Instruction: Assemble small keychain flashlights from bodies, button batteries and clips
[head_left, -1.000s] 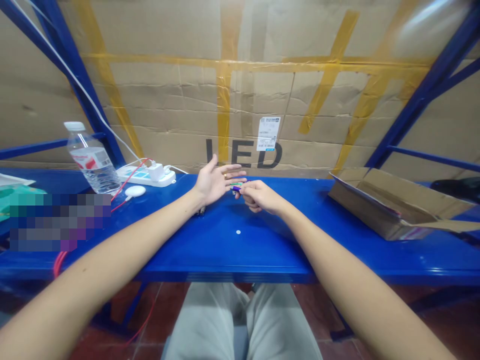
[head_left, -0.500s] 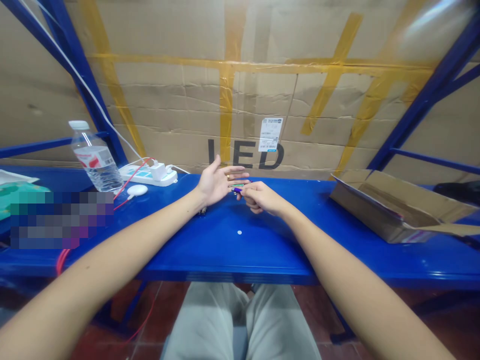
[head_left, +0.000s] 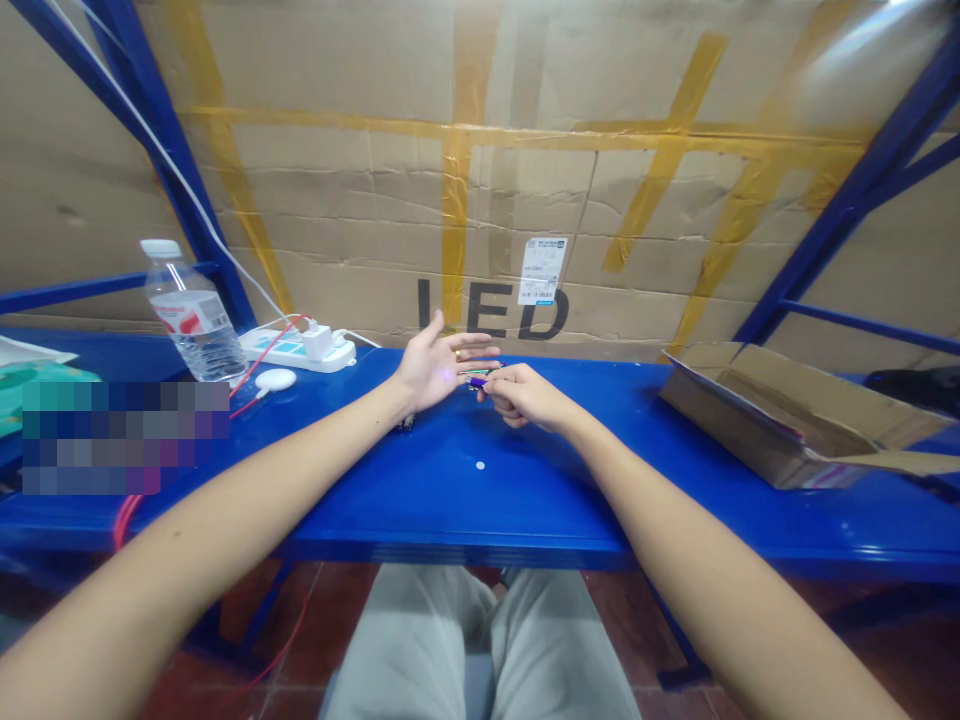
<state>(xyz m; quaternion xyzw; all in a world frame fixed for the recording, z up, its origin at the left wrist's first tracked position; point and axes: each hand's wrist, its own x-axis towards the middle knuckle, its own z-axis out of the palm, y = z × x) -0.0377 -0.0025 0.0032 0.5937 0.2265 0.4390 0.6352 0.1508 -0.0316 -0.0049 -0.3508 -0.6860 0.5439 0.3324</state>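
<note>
My left hand [head_left: 433,370] is held palm up above the blue table, fingers stretched toward the right, a gold ring on one of them. A small violet spot of light shows on its palm. My right hand [head_left: 525,394] is closed around a small purple flashlight [head_left: 476,382], whose front end points left at that palm. Behind the fingers lies a thin greenish item [head_left: 491,371], mostly hidden. Part of a small dark metallic object [head_left: 406,423] shows beneath my left wrist; its kind is hidden.
An open cardboard box [head_left: 757,430] stands on the right of the blue table [head_left: 450,510]. A water bottle [head_left: 196,315], a white power strip [head_left: 289,350] and red cables are at left. A small white dot [head_left: 480,465] lies in front. A large carton [head_left: 360,220] rises behind.
A violet light spot has appeared on my left palm. Both hands stay in nearly the same place, with the right still holding the flashlight.
</note>
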